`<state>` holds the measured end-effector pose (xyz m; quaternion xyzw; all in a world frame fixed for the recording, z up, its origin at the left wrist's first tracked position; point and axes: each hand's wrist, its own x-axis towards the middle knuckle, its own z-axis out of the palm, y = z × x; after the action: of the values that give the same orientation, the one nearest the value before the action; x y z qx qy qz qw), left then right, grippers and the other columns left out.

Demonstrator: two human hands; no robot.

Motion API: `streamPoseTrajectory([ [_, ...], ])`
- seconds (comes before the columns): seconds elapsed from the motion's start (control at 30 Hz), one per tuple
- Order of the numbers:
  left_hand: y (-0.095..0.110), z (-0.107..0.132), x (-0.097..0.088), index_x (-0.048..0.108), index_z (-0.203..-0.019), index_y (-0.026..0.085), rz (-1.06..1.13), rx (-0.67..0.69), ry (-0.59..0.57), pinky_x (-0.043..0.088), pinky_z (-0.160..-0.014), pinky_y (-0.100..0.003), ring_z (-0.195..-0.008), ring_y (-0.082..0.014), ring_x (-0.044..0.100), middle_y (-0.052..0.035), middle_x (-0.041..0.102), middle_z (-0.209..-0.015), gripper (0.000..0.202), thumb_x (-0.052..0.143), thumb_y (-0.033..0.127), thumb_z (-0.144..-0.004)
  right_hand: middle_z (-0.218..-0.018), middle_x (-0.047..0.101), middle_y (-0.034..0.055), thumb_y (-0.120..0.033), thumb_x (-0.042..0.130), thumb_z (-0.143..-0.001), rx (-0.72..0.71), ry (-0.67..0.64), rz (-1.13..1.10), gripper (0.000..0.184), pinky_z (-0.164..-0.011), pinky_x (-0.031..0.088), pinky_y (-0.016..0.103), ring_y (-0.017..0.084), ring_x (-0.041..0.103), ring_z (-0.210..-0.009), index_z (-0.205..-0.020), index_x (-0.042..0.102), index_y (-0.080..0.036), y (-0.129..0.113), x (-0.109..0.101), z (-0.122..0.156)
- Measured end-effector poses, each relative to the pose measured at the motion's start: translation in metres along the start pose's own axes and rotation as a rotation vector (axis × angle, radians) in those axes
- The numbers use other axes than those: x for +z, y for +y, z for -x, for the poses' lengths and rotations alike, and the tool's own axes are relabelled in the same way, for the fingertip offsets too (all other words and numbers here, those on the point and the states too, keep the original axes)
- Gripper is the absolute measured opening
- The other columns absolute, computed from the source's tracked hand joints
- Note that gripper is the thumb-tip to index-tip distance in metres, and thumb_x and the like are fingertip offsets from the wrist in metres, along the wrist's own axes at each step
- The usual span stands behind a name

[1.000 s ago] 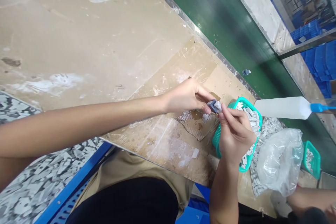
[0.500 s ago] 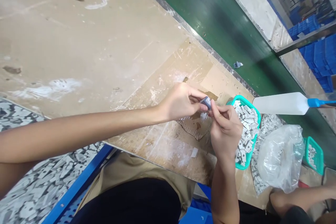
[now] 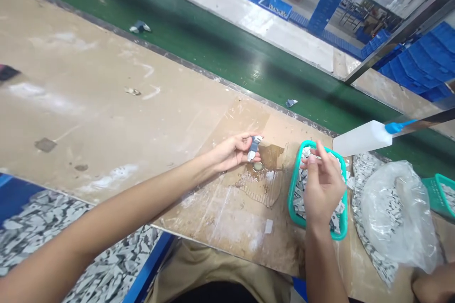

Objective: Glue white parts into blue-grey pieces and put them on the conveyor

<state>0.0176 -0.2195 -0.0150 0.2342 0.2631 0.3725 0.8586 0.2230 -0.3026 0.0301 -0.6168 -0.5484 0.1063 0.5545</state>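
Part (image 3: pixel 255 145) x1 in L hand (image 3: pixel 232 152).

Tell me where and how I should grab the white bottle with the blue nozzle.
Probably grip the bottle around mid-body, with your right hand, the closer one, coming from your side. Its body is broad and evenly wide; the nozzle is thin and offers less hold. The green basket crowds its base end.

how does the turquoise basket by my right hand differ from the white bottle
Colour: the turquoise basket is green-blue, while the white bottle is whitish with a blue nozzle.
Shape: the basket is broad and open-topped; the bottle is slender, narrowing to its tip.
Use: your right hand is over the basket; neither hand touches the bottle.
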Motion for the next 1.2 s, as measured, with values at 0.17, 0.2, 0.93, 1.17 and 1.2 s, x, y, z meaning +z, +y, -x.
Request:
streamPoseTrajectory([
  [0.17, 0.007, 0.0, 0.003, 0.061, -0.099, 0.01, -0.017, -0.036, 0.171, 0.058, -0.054, -0.026, -0.056, -0.0179, 0.067, -0.0068, 0.063, -0.069, 0.021, 0.053, 0.001, -0.081, -0.109, 0.065, 0.0083, -0.034, 0.056, -0.092, 0.12, 0.172, -0.007, 0.043, -0.073, 0.056, 0.034, 0.015, 0.065, -0.076, -0.133, 0.064, -0.023, 0.009, -0.02, -0.018],
  [0.2, 0.01, 0.0, 0.006, 0.062, -0.098, 0.01, -0.07, -0.022, 0.217, 0.059, -0.056, -0.027, -0.056, -0.018, 0.068, -0.0065, 0.063, -0.069, 0.021, 0.053, 0.001, -0.081, -0.109, 0.066, 0.009, -0.033, 0.056, -0.091, 0.131, 0.179, 0.057, 0.043, -0.073, 0.055, 0.034, 0.016, 0.066, -0.077, -0.131, 0.065, -0.022, 0.014, -0.027, -0.023],
  [0.93, 0.127, -0.181, -0.013, 0.061, -0.123, 0.006, -1.561, 0.573, 0.961, 0.032, -0.107, -0.052, -0.137, -0.0397, 0.037, -0.0261, 0.053, -0.137, 0.037, 0.056, 0.017, -0.088, -0.1, 0.065, 0.0164, -0.002, 0.048, -0.088, 0.125, -0.48, 0.876, 0.025, -0.084, 0.045, 0.041, 0.032, 0.057, -0.098, -0.099, 0.068, -0.012, 0.029, -0.015, -0.024],
  [1.17, 0.082, -0.197, 0.005, 0.075, -0.096, 0.01, -1.556, 0.472, 0.687, 0.04, -0.102, -0.046, -0.115, -0.0415, 0.058, -0.0216, 0.072, -0.104, 0.031, 0.076, 0.033, -0.076, -0.101, 0.066, 0.0135, 0.001, 0.047, -0.087, 0.035, -0.477, 0.789, 0.026, -0.087, 0.044, 0.04, 0.03, 0.055, -0.099, -0.096, 0.066, -0.014, 0.026, -0.017, -0.022],
  [1.2, 0.078, -0.196, 0.006, 0.075, -0.097, 0.01, -1.531, 0.477, 0.679, 0.04, -0.102, -0.046, -0.114, -0.0418, 0.059, -0.0211, 0.072, -0.104, 0.029, 0.076, 0.029, -0.075, -0.098, 0.067, 0.0131, 0.002, 0.046, -0.087, 0.024, -0.476, 0.767, 0.027, -0.086, 0.044, 0.04, 0.03, 0.055, -0.098, -0.094, 0.065, -0.015, 0.027, -0.017, -0.022],
])
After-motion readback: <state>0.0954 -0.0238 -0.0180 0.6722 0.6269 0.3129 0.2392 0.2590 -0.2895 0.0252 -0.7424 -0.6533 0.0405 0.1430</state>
